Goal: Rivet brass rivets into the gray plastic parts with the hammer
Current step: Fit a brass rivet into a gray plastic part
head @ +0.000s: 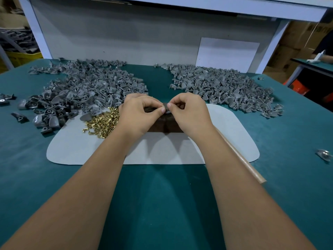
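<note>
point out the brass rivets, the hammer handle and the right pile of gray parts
brass rivets [103, 121], head view, middle of the heap
hammer handle [241, 156], head view, mid-shaft
right pile [223, 87], head view, pile centre

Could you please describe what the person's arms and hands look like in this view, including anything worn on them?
Both forearms are bare from the bottom edge of the picture up to the wrists; no sleeve shows. The left hand and the right hand wear no gloves, and no watch, bracelet or ring can be seen. The visible fingernails are short and unpainted.
</note>
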